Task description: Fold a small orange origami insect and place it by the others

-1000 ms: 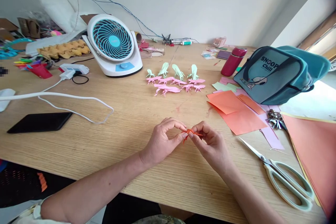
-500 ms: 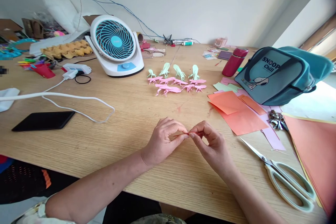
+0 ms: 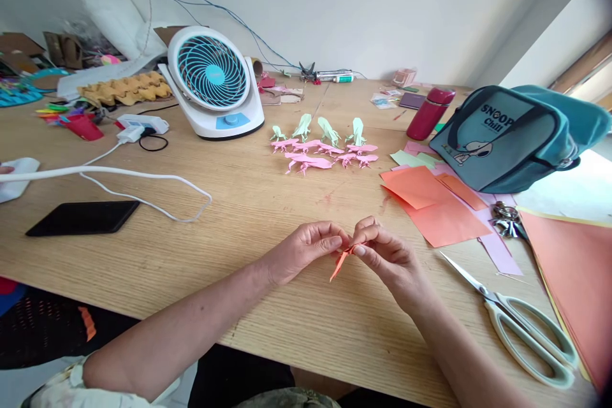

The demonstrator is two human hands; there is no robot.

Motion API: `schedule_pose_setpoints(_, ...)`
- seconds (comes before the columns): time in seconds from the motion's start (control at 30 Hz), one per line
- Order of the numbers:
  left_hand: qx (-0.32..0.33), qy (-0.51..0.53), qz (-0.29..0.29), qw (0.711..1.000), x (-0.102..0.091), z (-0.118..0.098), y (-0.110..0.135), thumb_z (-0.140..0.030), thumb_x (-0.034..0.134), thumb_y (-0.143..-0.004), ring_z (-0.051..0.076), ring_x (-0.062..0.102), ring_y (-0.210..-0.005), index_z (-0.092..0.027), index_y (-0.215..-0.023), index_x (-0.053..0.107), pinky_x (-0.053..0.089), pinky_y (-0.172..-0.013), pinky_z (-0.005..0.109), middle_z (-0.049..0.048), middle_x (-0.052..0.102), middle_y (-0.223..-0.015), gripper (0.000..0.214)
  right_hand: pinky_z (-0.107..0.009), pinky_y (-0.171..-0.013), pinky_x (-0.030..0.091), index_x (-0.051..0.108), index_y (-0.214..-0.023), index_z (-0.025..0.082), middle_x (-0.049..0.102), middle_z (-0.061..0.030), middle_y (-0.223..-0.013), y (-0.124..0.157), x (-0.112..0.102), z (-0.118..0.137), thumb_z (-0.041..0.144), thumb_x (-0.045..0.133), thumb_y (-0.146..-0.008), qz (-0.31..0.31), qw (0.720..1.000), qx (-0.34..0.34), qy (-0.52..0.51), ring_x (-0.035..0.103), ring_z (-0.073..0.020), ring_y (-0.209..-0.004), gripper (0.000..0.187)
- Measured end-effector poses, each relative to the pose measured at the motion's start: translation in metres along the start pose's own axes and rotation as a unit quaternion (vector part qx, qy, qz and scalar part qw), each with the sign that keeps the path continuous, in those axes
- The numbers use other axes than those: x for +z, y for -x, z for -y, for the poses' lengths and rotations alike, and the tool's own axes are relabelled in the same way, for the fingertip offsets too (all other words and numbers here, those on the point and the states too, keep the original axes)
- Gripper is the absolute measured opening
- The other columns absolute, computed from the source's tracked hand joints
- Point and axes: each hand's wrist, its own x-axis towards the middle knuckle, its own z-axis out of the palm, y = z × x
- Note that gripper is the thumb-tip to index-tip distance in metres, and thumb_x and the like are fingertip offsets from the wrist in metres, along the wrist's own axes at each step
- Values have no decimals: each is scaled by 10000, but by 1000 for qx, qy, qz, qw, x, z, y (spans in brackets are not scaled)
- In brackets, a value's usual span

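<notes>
Over the front of the wooden table, my right hand (image 3: 389,261) pinches a small piece of folded orange paper (image 3: 340,263) between thumb and fingertips. A narrow strip of it hangs down toward me on the left. My left hand (image 3: 308,250) has its thumb and fingers closed at the paper's left side; the fingertips partly hide the contact. Beyond the hands stand folded paper figures: several pink ones (image 3: 310,162) in front and several pale green ones (image 3: 328,132) behind. Orange paper sheets (image 3: 449,220) lie to the right of my hands.
Scissors (image 3: 521,325) lie at the right, near a stack of orange sheets (image 3: 574,280). A teal bag (image 3: 502,140) and a red bottle (image 3: 430,115) stand behind. At left are a fan (image 3: 213,83), a phone (image 3: 81,218) and a white cable (image 3: 143,173). Fingertips show at the far left edge.
The folded orange paper has turned, so a strip now points down toward me. My left fingers have shifted around it. Fingertips have appeared at the far left edge.
</notes>
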Motion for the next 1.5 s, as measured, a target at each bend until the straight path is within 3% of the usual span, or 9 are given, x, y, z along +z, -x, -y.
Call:
schedule_pose_setpoints(0.2,-98,128,73,984,-1,3,1,-366,826,-748,150,647,-882,-162,-1002,664,485,-836,268,63,670,-986,365,-348,-821,414,717,-831,274,505,-22,-881,-1,0,-2,349,643,-916,12,1000,2,-11,479,-183,-871,135)
schedule_pose_setpoints(0.37,-100,94,113,984,-2,2,0,-363,844,-722,130,593,-857,-189,-1062,696,456,-756,231,49,637,-983,410,-374,-924,426,747,-856,310,556,-39,-929,-1,2,-4,347,659,-908,6,1000,-13,-3,498,-206,-1008,109)
schedule_pose_setpoints(0.47,-74,81,131,985,0,3,0,-379,850,-707,126,582,-838,-194,-942,720,448,-744,233,17,625,-902,325,-398,-948,451,770,-894,322,578,-61,-1001,-2,4,-4,372,662,-903,25,1000,-14,2,505,-229,-1093,119)
schedule_pose_setpoints(0.57,-52,74,105,990,5,3,1,-351,866,-685,139,606,-883,-171,-784,687,461,-801,257,5,635,-876,272,-413,-935,484,782,-918,320,589,-77,-1062,-1,7,-4,412,659,-897,36,999,-15,9,528,-243,-1107,156)
schedule_pose_setpoints(0.73,-22,35,37,998,10,3,0,-327,870,-674,158,642,-883,-145,-713,635,489,-846,307,31,673,-941,299,-383,-893,503,747,-1054,324,606,-67,-1086,-1,5,-6,410,661,-894,3,1000,10,3,562,-235,-1075,201)
schedule_pose_setpoints(0.93,39,-32,-68,996,6,2,-2,-361,851,-688,87,555,-622,-142,-659,552,443,-637,234,-28,585,-675,372,-324,-807,491,712,-1072,283,634,-35,-933,0,-8,-7,486,494,-974,-83,995,57,-20,581,-178,-865,313)
schedule_pose_setpoints(1.1,89,-119,-123,981,4,3,-2,-376,797,-746,96,544,-637,-144,-682,549,430,-645,238,-24,573,-657,346,-323,-756,500,688,-970,233,684,-42,-928,-1,-3,-3,428,690,-860,-28,995,57,82,621,-189,-822,224)
schedule_pose_setpoints(1.27,115,-233,-147,954,6,1,1,-328,765,-765,98,518,-626,-142,-737,617,423,-613,233,-7,592,-695,240,-308,-703,482,682,-867,215,695,-29,-804,-2,2,-8,391,657,-886,-13,992,64,111,610,-172,-745,179)
schedule_pose_setpoints(1.5,138,-289,-145,936,5,-3,4,-346,637,-884,136,573,-731,-154,-824,675,455,-698,259,35,651,-786,206,-322,-724,500,687,-866,203,704,-38,-807,-2,1,-7,411,652,-881,-4,991,82,101,629,-187,-766,213)
